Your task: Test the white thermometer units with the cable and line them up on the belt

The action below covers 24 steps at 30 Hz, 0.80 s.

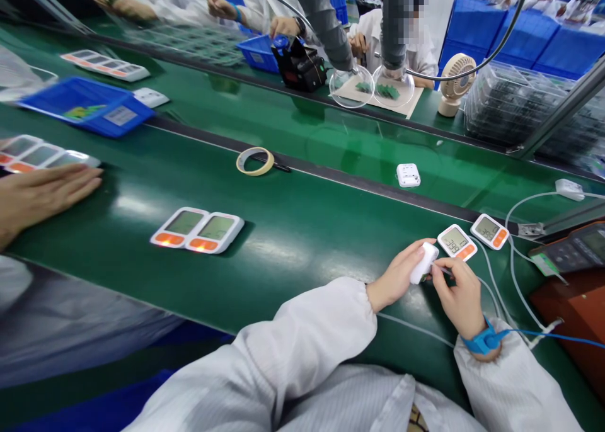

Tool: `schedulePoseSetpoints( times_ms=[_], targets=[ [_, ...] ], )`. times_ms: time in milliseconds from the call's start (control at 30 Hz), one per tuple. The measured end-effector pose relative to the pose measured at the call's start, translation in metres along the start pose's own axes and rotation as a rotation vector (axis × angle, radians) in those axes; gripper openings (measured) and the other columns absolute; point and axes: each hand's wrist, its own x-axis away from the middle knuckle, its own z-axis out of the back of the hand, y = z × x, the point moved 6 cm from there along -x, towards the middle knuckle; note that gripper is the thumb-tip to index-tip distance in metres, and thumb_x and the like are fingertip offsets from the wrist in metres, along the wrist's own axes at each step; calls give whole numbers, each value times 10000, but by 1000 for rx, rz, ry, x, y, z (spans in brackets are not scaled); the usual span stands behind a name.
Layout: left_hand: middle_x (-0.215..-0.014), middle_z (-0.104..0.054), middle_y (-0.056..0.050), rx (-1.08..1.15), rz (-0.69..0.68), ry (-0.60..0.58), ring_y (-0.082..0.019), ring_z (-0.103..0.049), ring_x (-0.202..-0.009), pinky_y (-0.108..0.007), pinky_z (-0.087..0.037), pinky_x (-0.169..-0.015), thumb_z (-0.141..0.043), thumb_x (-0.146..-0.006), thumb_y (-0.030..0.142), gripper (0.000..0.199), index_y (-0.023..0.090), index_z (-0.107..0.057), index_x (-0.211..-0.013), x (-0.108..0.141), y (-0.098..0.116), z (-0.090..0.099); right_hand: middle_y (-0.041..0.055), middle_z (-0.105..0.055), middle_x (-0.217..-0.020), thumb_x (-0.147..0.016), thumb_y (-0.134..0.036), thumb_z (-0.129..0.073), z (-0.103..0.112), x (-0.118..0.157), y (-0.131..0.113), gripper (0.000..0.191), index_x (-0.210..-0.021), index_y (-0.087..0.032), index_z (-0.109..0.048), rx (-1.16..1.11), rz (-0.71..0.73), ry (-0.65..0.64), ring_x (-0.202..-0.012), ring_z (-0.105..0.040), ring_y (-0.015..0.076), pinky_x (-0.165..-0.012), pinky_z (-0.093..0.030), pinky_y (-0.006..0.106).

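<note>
Low on the right, my left hand grips a small white digital meter, tilted on edge with its screen out of sight. The fingers of my right hand are pinched against the meter's side on what looks like the end of a thin white cable; the tip is hidden. A blue wrist strap circles my right wrist. Just beyond my hands lie two like meters with orange buttons, one lit display nearer and another lit meter to its right.
A pair of meters lies left of centre on the green bench. Behind it are a tape roll and a white meter lying face down. A blue tray and a co-worker's hand are at left. Cables run beside an orange instrument.
</note>
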Motion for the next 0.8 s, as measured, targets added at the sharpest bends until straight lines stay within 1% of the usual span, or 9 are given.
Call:
schedulePoseSetpoints(
  times_ms=[167, 367, 500, 600, 733, 800],
  targets=[
    [-1013, -632, -94, -55, -35, 0, -167, -551, -802, -273, -451, -715, -611, -830, 643, 647, 127, -622, -1221, 0, 0, 1, -8, -637, -811, -969, -220, -568, 0, 0, -1, 85, -901, -218, -618, -33, 4, -6, -741, -586, 162, -687, -444, 287],
    [-1022, -627, -90, -162, -49, -28, -170, -538, -805, -276, -442, -721, -526, -871, 666, 679, 133, -585, -1287, 1, -1, 0, -6, -633, -794, -960, -210, -571, 1, 0, -3, 94, -875, -218, -610, -43, 10, -5, -724, -580, 164, -676, -448, 292],
    [-1103, -621, -108, -245, -92, -46, -201, -556, -901, -300, -445, -794, -478, -893, 670, 697, 129, -561, -1325, 3, -1, 0, -11, -635, -784, -957, -214, -575, 1, -1, -2, 99, -866, -219, -613, -34, 9, -14, -712, -577, 159, -672, -448, 289],
    [-1126, -617, -114, -297, -115, -46, -215, -559, -936, -317, -445, -833, -447, -911, 660, 690, 133, -550, -1344, 4, -2, 1, -14, -636, -769, -957, -230, -577, 2, -1, -2, 112, -852, -221, -616, -41, -1, -23, -698, -581, 157, -668, -453, 289],
    [-1143, -620, -110, -332, -118, -44, -227, -566, -970, -344, -438, -891, -411, -943, 623, 637, 157, -546, -1356, 5, -3, 1, -6, -643, -752, -961, -265, -569, 3, 0, -4, 149, -829, -223, -622, -20, -27, -37, -681, -594, 166, -661, -466, 300],
    [-1166, -616, -107, -372, -143, -43, -238, -562, -1017, -361, -423, -943, -399, -953, 612, 614, 173, -552, -1354, 5, -1, 1, 3, -647, -748, -968, -283, -557, 4, 0, -5, 173, -818, -223, -621, 3, -35, -35, -675, -597, 171, -656, -470, 306]
  ],
)
